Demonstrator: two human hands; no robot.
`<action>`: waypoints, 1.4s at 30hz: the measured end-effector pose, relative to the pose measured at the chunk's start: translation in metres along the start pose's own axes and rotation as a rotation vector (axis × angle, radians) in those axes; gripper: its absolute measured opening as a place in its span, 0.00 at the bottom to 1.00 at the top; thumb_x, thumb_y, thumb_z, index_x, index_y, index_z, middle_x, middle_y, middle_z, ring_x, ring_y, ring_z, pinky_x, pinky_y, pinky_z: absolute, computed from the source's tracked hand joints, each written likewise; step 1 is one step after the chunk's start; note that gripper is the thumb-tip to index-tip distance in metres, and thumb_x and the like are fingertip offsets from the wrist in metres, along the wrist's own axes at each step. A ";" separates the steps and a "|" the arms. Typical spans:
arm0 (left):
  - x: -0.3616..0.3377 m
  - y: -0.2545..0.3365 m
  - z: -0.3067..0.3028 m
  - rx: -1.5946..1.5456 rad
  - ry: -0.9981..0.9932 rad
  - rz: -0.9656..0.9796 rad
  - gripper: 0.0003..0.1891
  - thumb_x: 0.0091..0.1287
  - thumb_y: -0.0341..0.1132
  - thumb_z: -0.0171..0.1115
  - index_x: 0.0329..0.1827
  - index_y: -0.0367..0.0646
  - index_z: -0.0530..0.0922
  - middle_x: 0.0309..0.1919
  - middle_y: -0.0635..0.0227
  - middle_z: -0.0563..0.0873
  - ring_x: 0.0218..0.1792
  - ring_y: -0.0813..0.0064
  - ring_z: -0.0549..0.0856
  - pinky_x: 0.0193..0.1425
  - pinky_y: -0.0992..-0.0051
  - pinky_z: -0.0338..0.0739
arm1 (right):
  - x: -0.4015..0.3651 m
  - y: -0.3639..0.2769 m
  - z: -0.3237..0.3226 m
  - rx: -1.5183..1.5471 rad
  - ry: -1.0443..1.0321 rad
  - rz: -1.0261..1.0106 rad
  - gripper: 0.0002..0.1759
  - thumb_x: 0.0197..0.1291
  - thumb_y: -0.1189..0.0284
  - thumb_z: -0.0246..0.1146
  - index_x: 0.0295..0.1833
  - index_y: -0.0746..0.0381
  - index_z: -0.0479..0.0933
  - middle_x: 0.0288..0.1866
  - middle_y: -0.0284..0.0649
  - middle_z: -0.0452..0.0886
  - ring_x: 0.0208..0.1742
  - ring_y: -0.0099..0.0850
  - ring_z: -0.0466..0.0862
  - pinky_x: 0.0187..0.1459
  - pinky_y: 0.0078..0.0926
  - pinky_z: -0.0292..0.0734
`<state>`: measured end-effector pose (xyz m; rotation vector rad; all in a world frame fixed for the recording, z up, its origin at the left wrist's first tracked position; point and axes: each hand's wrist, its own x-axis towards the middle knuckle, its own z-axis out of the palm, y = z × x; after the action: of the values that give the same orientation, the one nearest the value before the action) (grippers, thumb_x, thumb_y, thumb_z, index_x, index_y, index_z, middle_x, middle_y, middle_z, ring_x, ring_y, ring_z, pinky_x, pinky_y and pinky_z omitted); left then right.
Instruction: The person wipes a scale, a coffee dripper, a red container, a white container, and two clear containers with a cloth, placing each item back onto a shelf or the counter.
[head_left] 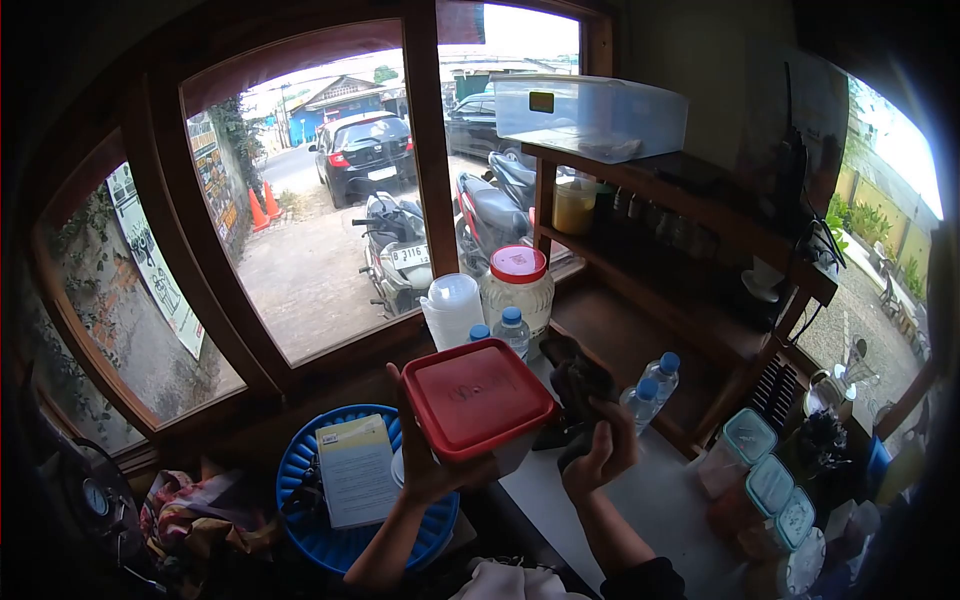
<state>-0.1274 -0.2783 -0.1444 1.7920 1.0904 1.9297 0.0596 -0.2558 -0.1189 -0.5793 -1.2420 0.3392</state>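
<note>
Gripping the red-lidded container (478,395) by one edge — right hand (600,452) clutching a dark cloth (580,385) beside it — the left hand (430,465) could let it tip.

The box (478,400) in the left hand (428,465) is plastic: a matt red lid over a cloudy clear tub. The right hand (600,455) grips a dark, soft cloth (580,385) with a dull finish. At seven o'clock of the box, a ribbed blue plastic basket (300,520) holds a matt paper booklet (355,470). At two o'clock the shelf (700,195) is dark wood, topped by a frosted plastic bin (590,115). The counter (660,500) looks white and smooth
</note>
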 end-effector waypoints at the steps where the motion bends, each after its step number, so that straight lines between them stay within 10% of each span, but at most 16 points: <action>1: -0.001 0.001 0.004 -0.072 0.041 -0.055 0.69 0.41 0.51 0.80 0.76 0.46 0.33 0.70 0.53 0.56 0.69 0.55 0.64 0.70 0.56 0.65 | -0.001 0.002 0.004 -0.041 -0.116 -0.064 0.14 0.59 0.71 0.57 0.46 0.71 0.75 0.47 0.56 0.80 0.46 0.48 0.82 0.48 0.36 0.76; 8: -0.002 0.003 0.025 -0.182 0.296 -0.253 0.60 0.45 0.43 0.79 0.76 0.49 0.45 0.69 0.58 0.59 0.68 0.58 0.64 0.71 0.58 0.62 | -0.030 0.019 0.013 -0.350 -0.526 -0.196 0.24 0.58 0.70 0.56 0.60 0.66 0.70 0.65 0.60 0.67 0.68 0.57 0.65 0.68 0.51 0.57; 15: 0.016 0.006 0.024 -0.041 0.362 -0.229 0.49 0.56 0.44 0.73 0.74 0.46 0.49 0.68 0.57 0.60 0.68 0.59 0.63 0.71 0.62 0.59 | -0.054 0.038 -0.007 -0.435 -0.948 -0.619 0.18 0.58 0.53 0.62 0.44 0.54 0.77 0.67 0.40 0.70 0.72 0.42 0.64 0.73 0.51 0.48; 27: 0.006 -0.007 0.023 -0.324 0.409 -0.327 0.51 0.55 0.44 0.71 0.77 0.50 0.46 0.72 0.60 0.55 0.70 0.60 0.60 0.73 0.63 0.55 | -0.064 0.041 -0.007 -0.407 -0.740 -0.527 0.18 0.56 0.62 0.63 0.50 0.56 0.77 0.65 0.41 0.72 0.72 0.43 0.64 0.72 0.55 0.47; 35: -0.002 -0.003 0.040 -0.623 0.134 -0.398 0.55 0.48 0.43 0.72 0.77 0.49 0.46 0.63 0.56 0.69 0.64 0.59 0.70 0.67 0.62 0.66 | 0.012 0.007 -0.011 0.116 -0.541 0.227 0.42 0.67 0.49 0.45 0.76 0.66 0.44 0.78 0.53 0.46 0.78 0.47 0.47 0.74 0.43 0.42; 37: -0.016 -0.026 0.038 -0.799 0.020 -0.583 0.54 0.49 0.43 0.70 0.77 0.49 0.46 0.63 0.56 0.70 0.64 0.60 0.70 0.68 0.62 0.66 | 0.035 0.000 -0.015 0.173 -0.658 0.218 0.43 0.67 0.45 0.40 0.77 0.63 0.40 0.79 0.49 0.40 0.79 0.42 0.41 0.74 0.40 0.37; 42: 0.012 0.001 0.056 -1.169 0.086 -0.364 0.48 0.55 0.45 0.63 0.76 0.45 0.47 0.64 0.54 0.69 0.63 0.60 0.72 0.67 0.61 0.68 | 0.044 -0.020 -0.005 0.016 -0.684 0.184 0.42 0.66 0.49 0.46 0.77 0.61 0.42 0.78 0.52 0.43 0.79 0.48 0.42 0.74 0.43 0.36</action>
<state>-0.0767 -0.2527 -0.1381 0.7954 0.1274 1.7821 0.0767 -0.2496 -0.0732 -0.5843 -1.8415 0.7425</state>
